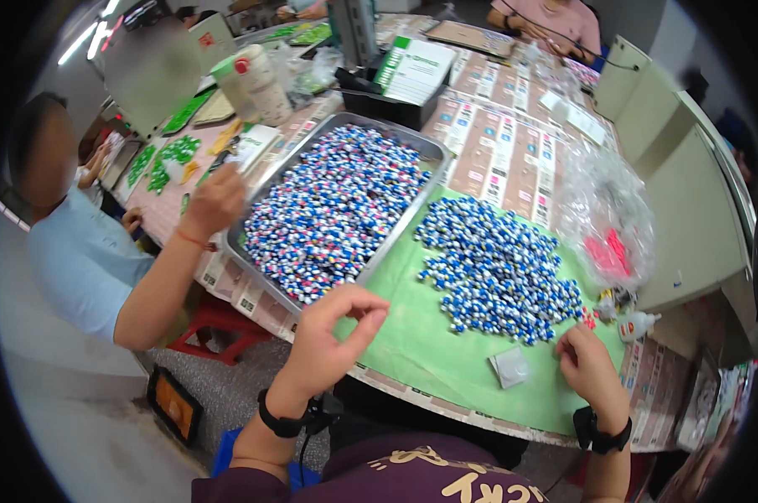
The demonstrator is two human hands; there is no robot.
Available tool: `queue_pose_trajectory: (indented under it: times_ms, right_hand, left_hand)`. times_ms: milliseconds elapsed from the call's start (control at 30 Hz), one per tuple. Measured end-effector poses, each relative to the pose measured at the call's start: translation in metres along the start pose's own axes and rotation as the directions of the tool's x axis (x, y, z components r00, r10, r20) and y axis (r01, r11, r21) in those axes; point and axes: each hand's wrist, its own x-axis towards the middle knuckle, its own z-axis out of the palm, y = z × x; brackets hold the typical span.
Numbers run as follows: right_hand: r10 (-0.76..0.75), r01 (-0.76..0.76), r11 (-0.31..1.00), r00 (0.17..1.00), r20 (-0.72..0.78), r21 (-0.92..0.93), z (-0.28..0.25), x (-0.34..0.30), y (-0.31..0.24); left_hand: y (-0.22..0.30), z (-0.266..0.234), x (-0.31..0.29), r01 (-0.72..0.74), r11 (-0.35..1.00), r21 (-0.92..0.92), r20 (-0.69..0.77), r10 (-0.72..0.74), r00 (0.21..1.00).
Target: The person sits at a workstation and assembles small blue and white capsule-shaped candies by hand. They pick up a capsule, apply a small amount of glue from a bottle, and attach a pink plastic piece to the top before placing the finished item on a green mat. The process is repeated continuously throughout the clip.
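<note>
On a busy worktop [483,163], the left hand [322,339] holds thumb near forefinger; the right hand [595,369] curls loosely — anything pinched is too small to tell. Blue-and-white pieces [496,268] lie loose, centre right; upper centre, more fill the tray [430,150] — much seems left, what's done unclear.

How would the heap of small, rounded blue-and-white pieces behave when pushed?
The heap probably spreads, since no rim encloses it. Its tiny pieces are likely light, and their rounded shapes might roll on the flat green sheet.

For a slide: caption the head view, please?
Left hand near the tray of pieces, right hand near the pile on the mat.
</note>
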Motion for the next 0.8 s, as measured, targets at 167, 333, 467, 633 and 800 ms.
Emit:
queue_pose_trajectory:
  times_ms: [167,333,467,633,800]
  right_hand:
    - [-0.042,0.042,0.999,0.999,0.001,-0.015,0.004,-0.002,-0.001]
    - [-0.045,0.045,0.999,0.999,-0.003,-0.005,0.003,-0.007,0.003]
    - [-0.062,0.063,0.998,0.997,0.039,-0.023,0.003,-0.004,-0.002]
    - [-0.045,0.044,0.998,0.999,0.024,0.044,0.004,-0.012,-0.004]
    - [0.066,-0.060,0.988,0.997,-0.039,0.145,0.008,-0.019,-0.001]
  left_hand:
    - [0.000,0.025,0.024,-0.010,0.996,0.094,0.139,-0.004,0.990]
    - [-0.019,0.051,0.020,-0.017,0.989,0.147,0.211,-0.015,0.977]
    - [-0.034,0.067,0.029,-0.098,0.951,0.294,0.238,0.026,0.971]
    - [-0.036,0.074,0.036,-0.120,0.938,0.324,0.296,0.020,0.955]
    - [-0.039,0.069,0.028,-0.045,0.953,0.301,0.281,-0.044,0.959]
